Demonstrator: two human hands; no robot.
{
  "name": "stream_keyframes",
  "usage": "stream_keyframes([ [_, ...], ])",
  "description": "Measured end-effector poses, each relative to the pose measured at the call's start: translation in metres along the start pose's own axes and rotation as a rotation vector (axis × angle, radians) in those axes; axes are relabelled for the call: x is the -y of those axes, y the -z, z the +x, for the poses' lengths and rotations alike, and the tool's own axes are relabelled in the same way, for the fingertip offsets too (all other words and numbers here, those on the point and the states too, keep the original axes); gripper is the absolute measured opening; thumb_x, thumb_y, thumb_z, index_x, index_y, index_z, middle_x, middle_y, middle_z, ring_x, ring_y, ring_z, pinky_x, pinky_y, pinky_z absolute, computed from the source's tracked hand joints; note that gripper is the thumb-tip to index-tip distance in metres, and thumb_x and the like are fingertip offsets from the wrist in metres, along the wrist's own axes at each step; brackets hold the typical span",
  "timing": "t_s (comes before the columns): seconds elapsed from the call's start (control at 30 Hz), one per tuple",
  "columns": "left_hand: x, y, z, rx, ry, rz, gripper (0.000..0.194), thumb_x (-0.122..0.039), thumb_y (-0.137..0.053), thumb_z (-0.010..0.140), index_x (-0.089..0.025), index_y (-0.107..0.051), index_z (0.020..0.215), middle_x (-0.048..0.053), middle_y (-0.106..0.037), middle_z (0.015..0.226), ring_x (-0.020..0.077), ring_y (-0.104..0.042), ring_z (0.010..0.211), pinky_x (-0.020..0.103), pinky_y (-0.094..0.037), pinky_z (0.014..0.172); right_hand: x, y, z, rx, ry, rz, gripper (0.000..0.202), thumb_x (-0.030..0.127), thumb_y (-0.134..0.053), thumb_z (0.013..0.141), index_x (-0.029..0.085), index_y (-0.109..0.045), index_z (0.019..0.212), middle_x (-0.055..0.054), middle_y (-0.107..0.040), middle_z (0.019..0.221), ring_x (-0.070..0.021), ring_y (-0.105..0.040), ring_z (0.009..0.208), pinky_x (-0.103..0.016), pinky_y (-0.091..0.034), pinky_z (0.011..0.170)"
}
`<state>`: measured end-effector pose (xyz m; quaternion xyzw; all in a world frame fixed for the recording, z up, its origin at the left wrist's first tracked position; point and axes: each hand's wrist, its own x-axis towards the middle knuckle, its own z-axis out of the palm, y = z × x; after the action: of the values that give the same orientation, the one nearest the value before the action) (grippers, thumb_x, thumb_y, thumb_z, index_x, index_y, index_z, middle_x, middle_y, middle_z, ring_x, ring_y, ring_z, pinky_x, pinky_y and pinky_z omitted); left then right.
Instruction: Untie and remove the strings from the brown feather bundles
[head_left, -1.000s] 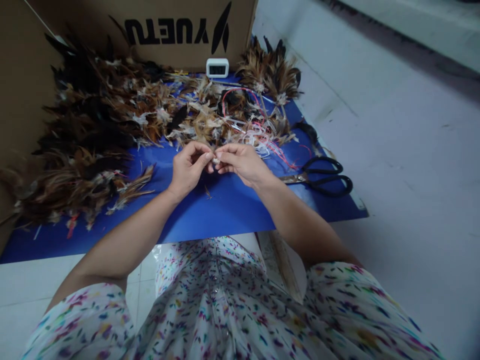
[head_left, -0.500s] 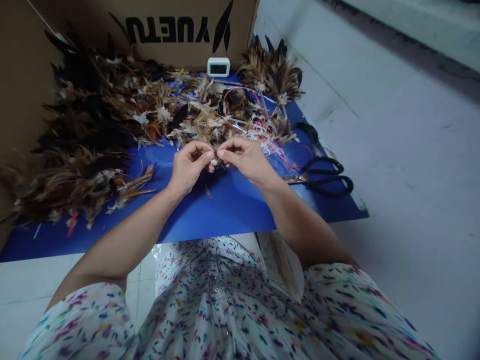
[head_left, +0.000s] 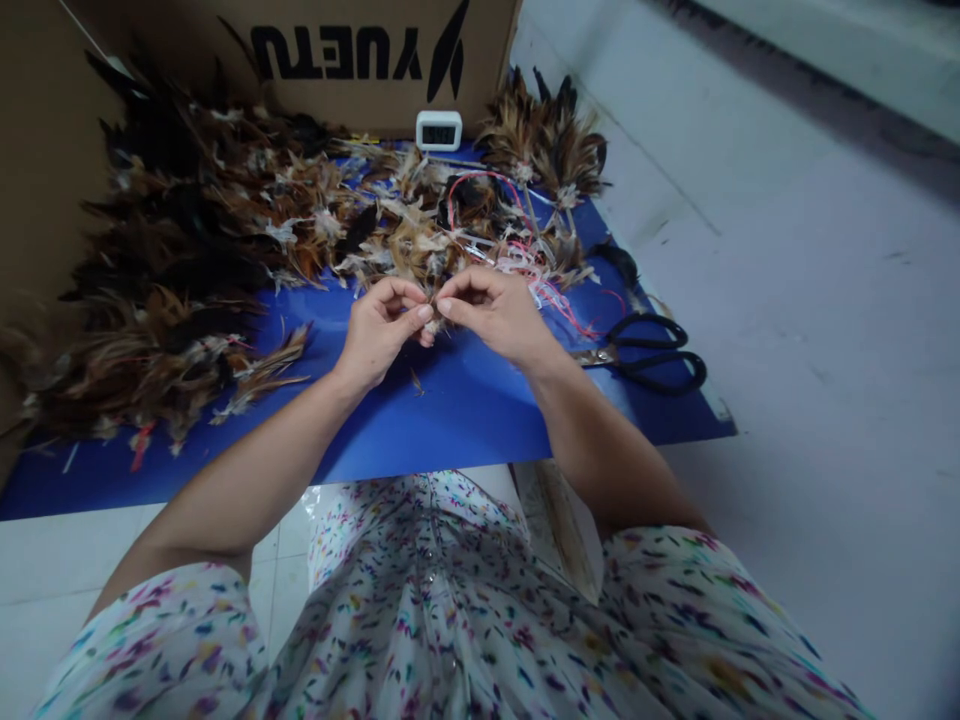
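Note:
Above the blue tabletop, my left hand (head_left: 381, 332) is closed in a pinch on a small tuft of brown and white feathers (head_left: 433, 325). My right hand (head_left: 501, 315) meets it from the other side, thumb and forefinger pinched at the same tuft. The fingertips of both hands nearly touch, and most of the tuft is hidden behind them. Just beyond the hands lies a pile of loose brown feathers (head_left: 409, 235). Pink and white strings (head_left: 525, 262) lie in a tangle past my right hand.
Black-handled scissors (head_left: 660, 355) rest by my right forearm. Large heaps of feathers (head_left: 202, 230) cover the left side. A white digital clock (head_left: 439, 131) stands before a cardboard box (head_left: 360, 110). Upright feather bunches (head_left: 544, 140) are at the back right. The blue sheet's (head_left: 420, 440) front edge is near my body.
My right hand has risen slightly and its fingertips have shifted a little at the tuft. My left hand stays almost in place, still pinching. The other things lie as before.

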<state>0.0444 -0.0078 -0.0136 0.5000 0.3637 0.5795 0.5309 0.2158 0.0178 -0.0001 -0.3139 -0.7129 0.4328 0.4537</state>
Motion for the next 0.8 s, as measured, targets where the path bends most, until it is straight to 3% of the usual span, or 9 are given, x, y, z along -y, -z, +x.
stream_keyframes([
  [0.2, 0.0004, 0.0008, -0.0005, 0.039, 0.018, -0.028, 0.050, -0.046, -0.094, 0.057, -0.018, -0.059, 0.080, -0.005, -0.065, 0.062, 0.0086, -0.061, 0.045, 0.021, -0.054, 0.048, 0.0015, 0.0021, 0.0003, 0.043, 0.076, -0.023, 0.040, 0.057, -0.074, 0.081, 0.017, -0.068, 0.084, 0.000, -0.063, 0.075, -0.0113, -0.056, 0.070, -0.028, -0.048, 0.067],
  [0.4, -0.0027, -0.0002, -0.0025, 0.128, 0.057, -0.110, 0.054, -0.044, -0.095, 0.057, -0.020, -0.055, 0.085, -0.007, -0.065, 0.060, 0.0103, -0.062, 0.046, 0.022, -0.054, 0.047, -0.0009, -0.0006, 0.0018, 0.078, 0.133, 0.070, 0.039, 0.057, -0.076, 0.080, 0.019, -0.066, 0.081, 0.000, -0.062, 0.078, -0.0108, -0.058, 0.072, -0.026, -0.049, 0.068],
  [0.7, -0.0056, -0.0016, -0.0038, 0.175, 0.058, -0.143, 0.056, -0.046, -0.094, 0.058, -0.022, -0.052, 0.086, -0.008, -0.065, 0.059, 0.0096, -0.060, 0.044, 0.020, -0.050, 0.045, -0.0054, -0.0056, 0.0002, 0.119, -0.017, 0.277, 0.050, 0.057, -0.084, 0.071, 0.019, -0.062, 0.096, 0.004, -0.058, 0.081, -0.0078, -0.054, 0.071, -0.021, -0.046, 0.065],
  [0.8, -0.0065, -0.0015, -0.0041, 0.182, 0.051, -0.137, 0.056, -0.046, -0.093, 0.059, -0.022, -0.052, 0.087, -0.008, -0.065, 0.059, 0.0093, -0.060, 0.044, 0.020, -0.050, 0.045, -0.0035, -0.0052, 0.0002, 0.113, -0.057, 0.275, 0.051, 0.056, -0.085, 0.068, 0.018, -0.063, 0.093, 0.003, -0.061, 0.082, -0.0080, -0.054, 0.072, -0.021, -0.047, 0.065],
])
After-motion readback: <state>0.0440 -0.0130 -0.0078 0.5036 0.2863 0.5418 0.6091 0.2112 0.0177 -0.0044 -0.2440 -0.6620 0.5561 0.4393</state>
